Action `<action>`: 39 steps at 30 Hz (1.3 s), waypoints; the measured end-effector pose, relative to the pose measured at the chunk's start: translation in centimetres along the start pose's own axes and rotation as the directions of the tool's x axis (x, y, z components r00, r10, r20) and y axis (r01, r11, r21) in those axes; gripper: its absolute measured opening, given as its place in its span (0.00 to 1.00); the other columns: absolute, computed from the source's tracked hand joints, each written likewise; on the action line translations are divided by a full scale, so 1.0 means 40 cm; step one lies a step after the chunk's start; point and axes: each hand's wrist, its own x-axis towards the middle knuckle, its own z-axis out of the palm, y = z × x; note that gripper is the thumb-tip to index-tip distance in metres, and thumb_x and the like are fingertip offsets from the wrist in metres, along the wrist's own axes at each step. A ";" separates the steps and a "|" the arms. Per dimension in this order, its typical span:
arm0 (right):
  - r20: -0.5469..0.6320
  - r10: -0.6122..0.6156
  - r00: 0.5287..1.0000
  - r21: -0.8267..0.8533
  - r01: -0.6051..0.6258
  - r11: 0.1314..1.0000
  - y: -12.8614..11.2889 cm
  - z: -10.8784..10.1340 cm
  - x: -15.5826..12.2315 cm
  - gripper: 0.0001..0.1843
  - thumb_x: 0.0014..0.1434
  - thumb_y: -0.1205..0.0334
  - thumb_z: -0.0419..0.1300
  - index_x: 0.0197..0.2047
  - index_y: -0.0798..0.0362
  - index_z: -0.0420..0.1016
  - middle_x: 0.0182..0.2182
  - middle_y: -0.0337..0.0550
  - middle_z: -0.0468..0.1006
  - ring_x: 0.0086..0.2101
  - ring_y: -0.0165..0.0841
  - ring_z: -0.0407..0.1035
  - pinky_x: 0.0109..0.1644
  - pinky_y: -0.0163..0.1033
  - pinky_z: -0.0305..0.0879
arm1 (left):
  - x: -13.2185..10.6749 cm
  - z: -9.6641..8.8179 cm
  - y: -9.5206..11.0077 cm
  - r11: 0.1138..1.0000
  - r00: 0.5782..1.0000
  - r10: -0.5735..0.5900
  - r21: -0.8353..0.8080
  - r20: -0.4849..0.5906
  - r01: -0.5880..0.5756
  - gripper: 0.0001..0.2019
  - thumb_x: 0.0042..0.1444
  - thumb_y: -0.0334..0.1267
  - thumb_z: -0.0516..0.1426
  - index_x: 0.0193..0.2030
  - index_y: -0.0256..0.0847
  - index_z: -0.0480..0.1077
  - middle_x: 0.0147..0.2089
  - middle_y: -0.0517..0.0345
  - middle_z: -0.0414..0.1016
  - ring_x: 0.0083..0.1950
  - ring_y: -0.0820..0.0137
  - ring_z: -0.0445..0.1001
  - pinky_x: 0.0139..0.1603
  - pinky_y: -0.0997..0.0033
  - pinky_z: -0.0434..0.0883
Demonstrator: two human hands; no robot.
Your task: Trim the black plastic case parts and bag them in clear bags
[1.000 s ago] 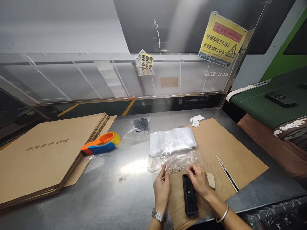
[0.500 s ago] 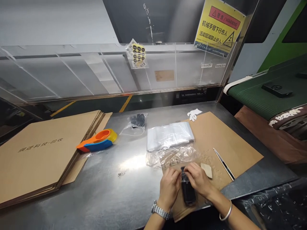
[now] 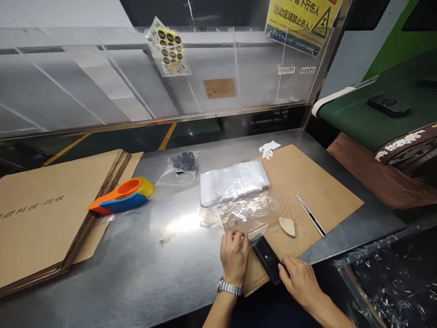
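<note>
My left hand [image 3: 234, 253], with a metal watch [image 3: 229, 287] on its wrist, has its fingers closed on the edge of a clear plastic bag [image 3: 260, 229]. To its right, my right hand [image 3: 300, 278] grips the lower end of a black oblong part [image 3: 265, 257] between thumb and fingers. This part lies tilted, with a small light dot on its face. Its upper end is at the bag; whether it is inside, I cannot tell. Just beyond lies a stack of clear plastic bags [image 3: 234, 182] in a loose wrapper.
A cardboard sheet [image 3: 317, 182] bears a pen [image 3: 310, 216] and a beige wedge-shaped piece [image 3: 287, 226]. Further back lie a white glove [image 3: 269, 149] and a bagged black item [image 3: 184, 161]. Leftward are a tape dispenser [image 3: 124, 196] and stacked cardboard [image 3: 51, 218]. A green conveyor [image 3: 355, 120] runs right.
Both hands were together at the black part's top end. Now my right hand is at its lower end, the part is tilted, and my left hand holds clear plastic. The view has shifted.
</note>
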 end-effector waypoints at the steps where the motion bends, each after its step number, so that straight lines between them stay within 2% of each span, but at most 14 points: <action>1: 0.003 0.003 1.000 0.003 -0.003 1.000 0.005 -0.004 -0.008 0.12 0.60 0.65 0.47 0.25 0.51 0.62 0.21 0.42 0.71 0.22 0.37 0.68 0.25 0.38 0.49 | -0.003 0.002 0.002 1.000 1.000 0.004 0.018 0.004 -0.004 0.06 0.57 0.36 0.52 0.30 0.41 0.66 0.36 0.52 0.68 0.38 0.62 0.64 0.39 0.64 0.64; 7: -0.005 0.039 0.999 0.071 -0.039 0.997 0.021 -0.027 -0.057 0.13 0.63 0.63 0.46 0.28 0.51 0.64 0.21 0.41 0.72 0.23 0.36 0.69 0.26 0.39 0.53 | -0.015 0.016 0.011 0.995 0.996 0.050 0.078 0.072 -0.055 0.11 0.58 0.36 0.50 0.25 0.41 0.65 0.26 0.55 0.66 0.33 0.62 0.60 0.35 0.64 0.60; 13: -0.051 0.062 0.997 0.192 -0.051 0.980 0.029 -0.068 -0.089 0.10 0.64 0.64 0.45 0.35 0.52 0.66 0.26 0.41 0.72 0.27 0.33 0.68 0.31 0.37 0.61 | -0.028 0.030 0.021 0.994 0.988 0.089 0.056 0.123 -0.096 0.10 0.59 0.36 0.49 0.28 0.41 0.66 0.26 0.55 0.67 0.32 0.64 0.61 0.34 0.66 0.60; 16: -0.074 0.118 0.990 0.321 -0.089 0.943 0.022 -0.096 -0.095 0.09 0.63 0.62 0.48 0.37 0.52 0.68 0.27 0.42 0.71 0.27 0.34 0.68 0.30 0.37 0.62 | -0.036 0.036 0.031 0.996 0.984 0.084 0.025 0.158 -0.089 0.10 0.59 0.37 0.49 0.29 0.41 0.66 0.26 0.55 0.67 0.32 0.64 0.62 0.33 0.66 0.59; 18: 0.015 0.148 0.989 0.474 -0.137 0.870 0.013 -0.111 -0.093 0.09 0.62 0.61 0.50 0.40 0.51 0.70 0.29 0.43 0.72 0.27 0.34 0.68 0.31 0.37 0.64 | -0.040 0.039 0.039 0.997 0.979 0.074 -0.014 0.191 -0.073 0.10 0.59 0.37 0.49 0.29 0.41 0.66 0.26 0.55 0.68 0.32 0.64 0.63 0.32 0.67 0.60; 21: 0.240 0.111 0.964 0.698 -0.251 0.670 0.000 -0.119 -0.085 0.12 0.61 0.58 0.52 0.41 0.50 0.75 0.31 0.43 0.74 0.31 0.35 0.69 0.34 0.36 0.65 | -0.040 0.039 0.046 0.995 0.964 0.056 -0.098 0.260 -0.031 0.09 0.58 0.38 0.50 0.29 0.42 0.67 0.26 0.56 0.70 0.32 0.64 0.66 0.30 0.69 0.61; 24: 0.414 0.113 0.903 0.768 -0.414 0.488 0.003 -0.101 -0.078 0.16 0.59 0.54 0.52 0.41 0.52 0.77 0.26 0.41 0.74 0.23 0.31 0.65 0.25 0.33 0.61 | -0.035 0.030 0.047 0.981 0.937 0.064 -0.192 0.343 0.004 0.08 0.58 0.39 0.51 0.31 0.42 0.68 0.27 0.58 0.71 0.32 0.65 0.68 0.30 0.70 0.63; 26: 0.474 0.160 0.866 0.753 -0.493 0.437 0.015 -0.083 -0.077 0.18 0.58 0.51 0.52 0.41 0.54 0.77 0.23 0.40 0.72 0.18 0.27 0.60 0.19 0.30 0.54 | -0.031 0.021 0.043 0.970 0.915 0.087 -0.244 0.394 0.014 0.08 0.58 0.39 0.51 0.32 0.43 0.69 0.29 0.59 0.73 0.34 0.65 0.68 0.32 0.69 0.64; 29: 0.479 0.224 0.849 0.721 -0.525 0.452 0.033 -0.065 -0.078 0.19 0.57 0.51 0.52 0.40 0.55 0.78 0.21 0.39 0.70 0.17 0.26 0.57 0.18 0.29 0.53 | -0.031 0.010 0.036 0.956 0.891 0.098 -0.290 0.444 0.039 0.08 0.58 0.39 0.51 0.33 0.43 0.69 0.32 0.58 0.74 0.36 0.64 0.69 0.36 0.66 0.65; 34: 0.406 0.284 0.869 0.719 -0.496 0.487 0.035 -0.075 -0.074 0.18 0.56 0.52 0.52 0.35 0.53 0.79 0.21 0.39 0.71 0.20 0.30 0.60 0.21 0.31 0.56 | -0.041 0.010 0.029 0.946 0.874 0.049 -0.304 0.484 0.115 0.10 0.59 0.39 0.48 0.38 0.42 0.70 0.34 0.54 0.74 0.38 0.62 0.70 0.39 0.62 0.65; 36: 0.392 0.260 0.882 0.726 -0.471 0.502 0.031 -0.083 -0.072 0.16 0.55 0.53 0.53 0.32 0.53 0.79 0.22 0.39 0.72 0.23 0.32 0.62 0.24 0.32 0.58 | -0.042 0.012 0.028 0.943 0.870 0.010 -0.294 0.493 0.156 0.12 0.59 0.40 0.47 0.40 0.40 0.70 0.36 0.52 0.74 0.39 0.61 0.70 0.40 0.61 0.65; 39: 0.443 0.185 0.877 0.737 -0.474 0.482 0.031 -0.088 -0.073 0.18 0.56 0.52 0.53 0.30 0.55 0.79 0.20 0.38 0.71 0.20 0.29 0.59 0.22 0.30 0.55 | -0.033 0.010 0.031 0.936 0.850 -0.013 -0.292 0.527 0.195 0.14 0.59 0.41 0.47 0.42 0.38 0.71 0.38 0.49 0.75 0.41 0.60 0.71 0.42 0.60 0.66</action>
